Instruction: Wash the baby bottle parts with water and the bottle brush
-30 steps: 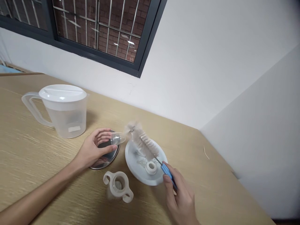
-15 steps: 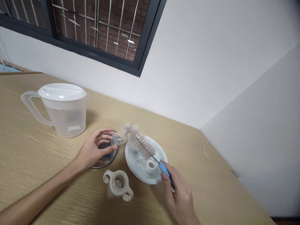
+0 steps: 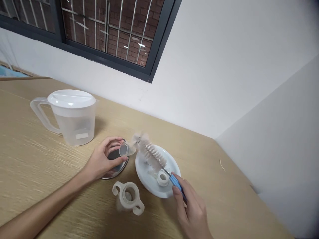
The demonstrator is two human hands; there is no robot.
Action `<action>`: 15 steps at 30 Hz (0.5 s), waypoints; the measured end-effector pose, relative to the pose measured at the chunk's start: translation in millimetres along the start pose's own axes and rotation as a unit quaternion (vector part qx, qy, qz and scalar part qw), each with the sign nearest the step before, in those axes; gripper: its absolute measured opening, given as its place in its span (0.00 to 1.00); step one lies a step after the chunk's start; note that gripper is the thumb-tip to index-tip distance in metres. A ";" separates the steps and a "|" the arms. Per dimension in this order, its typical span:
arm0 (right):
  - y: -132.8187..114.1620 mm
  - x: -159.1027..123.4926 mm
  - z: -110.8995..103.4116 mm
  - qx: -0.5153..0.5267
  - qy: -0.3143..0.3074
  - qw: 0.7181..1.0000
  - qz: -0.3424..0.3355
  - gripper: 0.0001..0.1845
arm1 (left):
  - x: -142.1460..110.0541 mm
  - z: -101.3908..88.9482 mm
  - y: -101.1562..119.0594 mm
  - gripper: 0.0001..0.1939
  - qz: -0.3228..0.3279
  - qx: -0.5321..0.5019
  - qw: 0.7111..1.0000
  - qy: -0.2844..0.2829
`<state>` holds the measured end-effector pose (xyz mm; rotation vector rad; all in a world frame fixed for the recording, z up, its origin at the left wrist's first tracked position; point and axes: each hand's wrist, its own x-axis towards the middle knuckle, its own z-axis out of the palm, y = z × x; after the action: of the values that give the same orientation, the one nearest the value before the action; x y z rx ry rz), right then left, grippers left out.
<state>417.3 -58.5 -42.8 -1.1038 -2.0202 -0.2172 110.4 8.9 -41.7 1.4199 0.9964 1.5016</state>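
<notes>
Between the fingers and thumb of my left hand (image 3: 107, 157) is a small clear plastic cap (image 3: 126, 149), its open rim turned toward me. My right hand (image 3: 190, 202) grips the blue handle of a bottle brush (image 3: 152, 154). The pale bristles slant up and left over a white plate (image 3: 171, 159), their tip beside the cap's rounded end; whether they touch I cannot tell. On the plate lie a white bottle collar ring (image 3: 162, 178) and a translucent piece (image 3: 152, 173), partly hidden by the brush. Nearer me stands a two-handled baby bottle (image 3: 128, 197) with its mouth uncovered.
Under my left hand lies a round dark shiny tray (image 3: 113, 173), partly covered. A translucent lidded jug (image 3: 74, 119) stands at the back left of the wooden table (image 3: 62, 205). A thin pale strip (image 3: 221, 164) lies at the right. Behind are a wall and a barred window.
The cap has tilted in my left hand, so its open rim faces me more. My right hand still holds the brush in nearly the same pose. The whole view has shifted slightly.
</notes>
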 end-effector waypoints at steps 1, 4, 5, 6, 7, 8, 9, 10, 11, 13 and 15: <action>-1.4 0.5 -0.1 0.004 -0.007 1.000 -0.005 0.18 | -0.1 0.1 0.8 0.28 0.000 0.001 1.000 0.002; -2.7 1.4 0.7 0.011 -0.019 1.000 -0.001 0.17 | -0.3 -0.3 4.0 0.29 -0.004 0.020 1.000 0.013; -2.3 1.4 1.1 0.012 -0.019 1.000 0.004 0.17 | -0.2 -0.6 4.9 0.29 -0.006 0.027 0.999 0.017; -1.7 1.2 1.4 0.012 -0.018 1.000 0.010 0.17 | -0.1 -0.9 5.4 0.29 -0.010 0.031 0.999 0.020; -1.2 1.0 1.6 0.012 -0.016 1.000 0.015 0.16 | 0.2 -1.3 5.6 0.29 -0.015 0.030 0.999 0.021; -0.9 0.7 1.7 0.012 -0.013 1.000 0.019 0.16 | 0.7 -1.7 5.5 0.29 -0.021 0.024 0.999 0.022; -0.8 0.4 1.7 0.012 -0.009 1.000 0.021 0.17 | 1.2 -2.2 5.2 0.30 -0.026 0.014 0.999 0.021; -1.0 0.1 1.7 0.013 -0.005 1.000 0.022 0.17 | 1.9 -2.6 4.8 0.30 -0.030 0.002 0.999 0.020; -1.4 -0.1 1.7 0.016 -0.004 1.000 0.022 0.17 | 2.6 -3.1 4.8 0.31 -0.034 -0.011 0.999 0.020; -2.6 -0.2 2.1 0.022 -0.005 1.000 0.019 0.18 | 3.8 -4.0 6.1 0.32 -0.043 -0.041 0.998 0.022; -3.4 0.3 2.7 0.024 -0.010 1.000 0.014 0.17 | 4.4 -4.8 10.2 0.32 -0.063 -0.068 0.995 0.021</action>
<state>413.0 -59.0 -43.7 -1.1075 -2.0149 -0.1430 105.0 9.5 -30.9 1.2125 0.9724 1.4830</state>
